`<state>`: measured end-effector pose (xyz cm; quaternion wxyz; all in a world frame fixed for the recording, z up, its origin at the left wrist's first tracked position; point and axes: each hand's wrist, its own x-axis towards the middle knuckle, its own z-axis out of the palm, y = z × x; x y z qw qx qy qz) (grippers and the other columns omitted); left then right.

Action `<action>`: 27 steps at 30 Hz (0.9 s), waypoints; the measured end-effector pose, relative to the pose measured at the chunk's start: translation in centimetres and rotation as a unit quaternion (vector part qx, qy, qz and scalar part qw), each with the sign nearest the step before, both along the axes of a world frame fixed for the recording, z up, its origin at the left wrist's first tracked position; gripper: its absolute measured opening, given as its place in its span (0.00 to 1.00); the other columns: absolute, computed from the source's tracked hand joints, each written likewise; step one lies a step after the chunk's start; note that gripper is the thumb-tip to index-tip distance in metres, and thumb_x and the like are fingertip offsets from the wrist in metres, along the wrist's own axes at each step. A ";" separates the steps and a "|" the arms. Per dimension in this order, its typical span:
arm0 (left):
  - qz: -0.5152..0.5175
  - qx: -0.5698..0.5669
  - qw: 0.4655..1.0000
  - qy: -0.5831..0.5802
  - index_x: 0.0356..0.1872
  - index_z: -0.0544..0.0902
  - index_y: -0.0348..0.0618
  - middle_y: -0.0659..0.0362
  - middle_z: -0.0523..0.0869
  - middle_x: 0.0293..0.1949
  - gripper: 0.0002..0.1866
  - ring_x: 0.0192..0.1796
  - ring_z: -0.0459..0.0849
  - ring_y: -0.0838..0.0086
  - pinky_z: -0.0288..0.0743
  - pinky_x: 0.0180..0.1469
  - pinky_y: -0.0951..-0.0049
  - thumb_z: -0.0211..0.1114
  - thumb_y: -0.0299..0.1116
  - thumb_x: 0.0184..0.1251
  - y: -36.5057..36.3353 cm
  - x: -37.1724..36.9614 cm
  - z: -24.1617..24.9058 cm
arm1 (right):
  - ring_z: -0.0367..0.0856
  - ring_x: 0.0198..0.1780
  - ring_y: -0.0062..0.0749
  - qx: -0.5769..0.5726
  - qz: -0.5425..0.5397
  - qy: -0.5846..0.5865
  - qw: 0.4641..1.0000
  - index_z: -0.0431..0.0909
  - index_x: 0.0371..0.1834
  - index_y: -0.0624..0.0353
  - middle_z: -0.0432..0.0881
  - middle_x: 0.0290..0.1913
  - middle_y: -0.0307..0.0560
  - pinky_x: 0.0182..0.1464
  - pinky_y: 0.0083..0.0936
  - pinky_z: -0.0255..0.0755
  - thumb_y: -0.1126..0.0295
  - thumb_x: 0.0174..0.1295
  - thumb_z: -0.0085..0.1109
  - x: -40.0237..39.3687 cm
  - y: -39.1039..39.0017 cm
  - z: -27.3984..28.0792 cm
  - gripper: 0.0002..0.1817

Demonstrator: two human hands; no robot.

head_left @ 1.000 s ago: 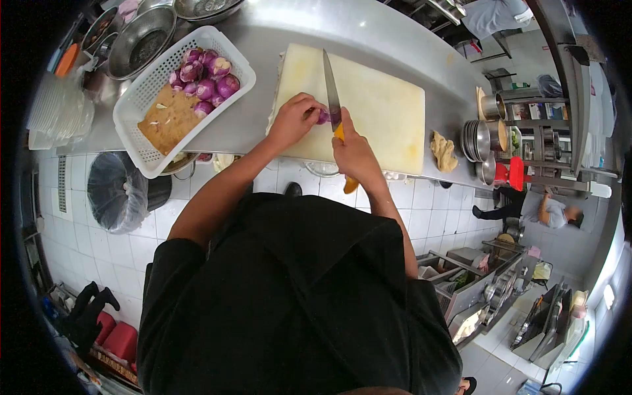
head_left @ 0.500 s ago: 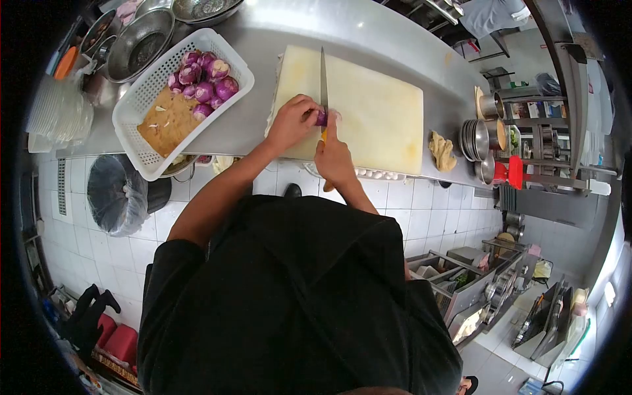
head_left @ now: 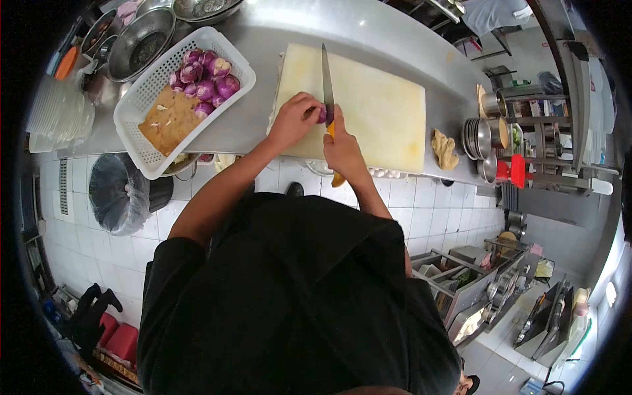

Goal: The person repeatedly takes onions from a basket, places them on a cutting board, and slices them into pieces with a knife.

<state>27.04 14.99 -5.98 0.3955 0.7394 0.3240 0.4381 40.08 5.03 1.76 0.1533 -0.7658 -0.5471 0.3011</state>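
Note:
A white cutting board lies on the steel counter. On its left part my left hand pinches a purple onion. My right hand is wrapped round the yellow handle of a long knife, whose blade points away from me and stands right beside the onion. The handle's end shows below my right hand. To the left, a white perforated basket holds several peeled purple onions and a brown piece that looks like cardboard.
Metal pans and stacked clear plastic containers stand at the far left. A crumpled tan cloth and metal bowls are right of the board. A lined bin stands on the floor below the basket.
My right hand has moved slightly right and down, its index finger now lower along the knife. The handle has swung right and the blade leans more. My left hand stays at the onion.

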 end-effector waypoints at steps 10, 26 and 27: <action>-0.002 -0.024 1.000 -0.001 0.44 0.85 0.36 0.52 0.85 0.44 0.08 0.43 0.87 0.58 0.83 0.46 0.65 0.66 0.26 0.68 0.0 0.0 0.1 | 0.86 0.26 0.53 0.088 0.006 -0.047 0.995 0.40 0.85 0.55 0.85 0.31 0.69 0.33 0.45 0.81 0.70 0.70 0.46 -1.3 -0.4 -3.2 0.41; 0.003 -0.006 1.000 0.013 0.43 0.85 0.34 0.51 0.85 0.44 0.07 0.43 0.87 0.60 0.82 0.46 0.67 0.66 0.26 0.68 0.3 0.0 0.0 | 0.83 0.37 0.73 0.021 -0.028 0.027 0.999 0.38 0.84 0.56 0.84 0.35 0.74 0.46 0.57 0.78 0.71 0.67 0.49 -0.9 0.1 -3.0 0.44; 0.006 -0.007 1.000 0.016 0.43 0.85 0.34 0.51 0.85 0.44 0.07 0.43 0.87 0.60 0.82 0.46 0.67 0.66 0.26 0.68 0.2 -0.1 -0.2 | 0.83 0.38 0.75 0.013 -0.044 0.059 0.997 0.37 0.84 0.55 0.84 0.35 0.74 0.47 0.58 0.77 0.71 0.67 0.50 -0.9 0.4 -2.6 0.44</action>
